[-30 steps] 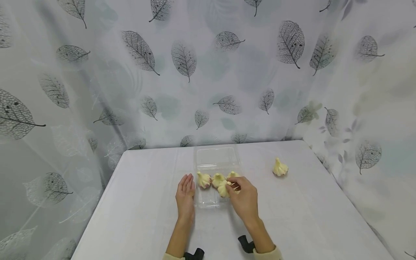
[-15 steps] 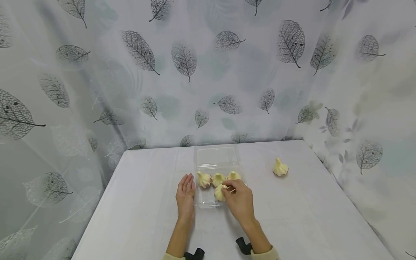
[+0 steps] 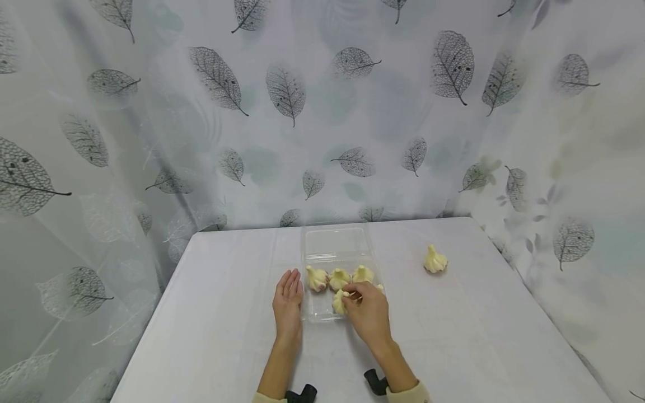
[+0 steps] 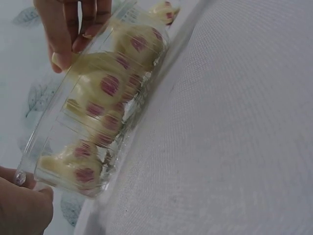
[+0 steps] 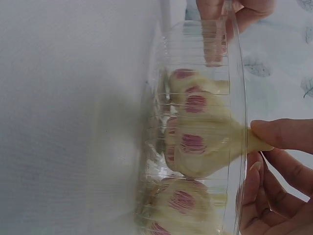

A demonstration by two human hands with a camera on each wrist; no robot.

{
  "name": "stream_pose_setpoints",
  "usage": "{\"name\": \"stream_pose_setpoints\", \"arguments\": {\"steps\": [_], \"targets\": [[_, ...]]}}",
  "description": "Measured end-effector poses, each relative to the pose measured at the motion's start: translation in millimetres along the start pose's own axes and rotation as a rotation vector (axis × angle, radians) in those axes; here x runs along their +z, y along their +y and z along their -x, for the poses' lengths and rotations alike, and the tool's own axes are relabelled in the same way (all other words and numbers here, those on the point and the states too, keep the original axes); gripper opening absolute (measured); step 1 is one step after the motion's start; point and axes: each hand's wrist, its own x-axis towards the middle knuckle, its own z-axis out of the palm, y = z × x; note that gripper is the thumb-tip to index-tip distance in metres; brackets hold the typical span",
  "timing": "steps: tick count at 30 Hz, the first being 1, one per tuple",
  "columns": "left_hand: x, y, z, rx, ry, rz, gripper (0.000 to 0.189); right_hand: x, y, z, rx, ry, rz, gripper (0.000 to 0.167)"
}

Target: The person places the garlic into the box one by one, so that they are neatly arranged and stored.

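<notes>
A clear plastic clamshell box (image 3: 317, 312) lies on the table with its lid (image 3: 335, 242) folded back. Inside are several pale yellow garlic bulbs (image 3: 316, 279) with purple patches. My right hand (image 3: 370, 316) pinches the stem of a garlic bulb (image 5: 203, 142) between thumb and fingers; this bulb sits low in the front part of the box. Along the box's left side rests my left hand (image 3: 287, 305), its fingers straight and touching the wall. The right hand partly covers another bulb at the box's right side.
One more garlic bulb (image 3: 435, 259) stands on the white tablecloth (image 3: 227, 313) to the right of the box. Behind the table hangs a leaf-patterned curtain (image 3: 322, 140). Black wrist mounts (image 3: 375, 382) sit on both wrists.
My right hand has moved left and slightly toward me, lowering the pinched garlic bulb into the front of the box. The left hand has stayed at the box's side.
</notes>
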Motion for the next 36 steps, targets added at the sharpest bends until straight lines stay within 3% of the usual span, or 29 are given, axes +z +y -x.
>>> {"name": "stream_pose_setpoints", "arguments": {"steps": [23, 36], "targets": [[1.3, 0.6, 1.6, 0.006, 0.002, -0.003, 0.056, -4.1, 1.6, -0.3, 0.046, -0.051, 0.046, 0.023], [-0.1, -1.1, 1.2, 0.011, -0.007, -0.005, 0.057, -18.6, 0.3, -7.3, 0.007, -0.003, 0.005, 0.02]]}}
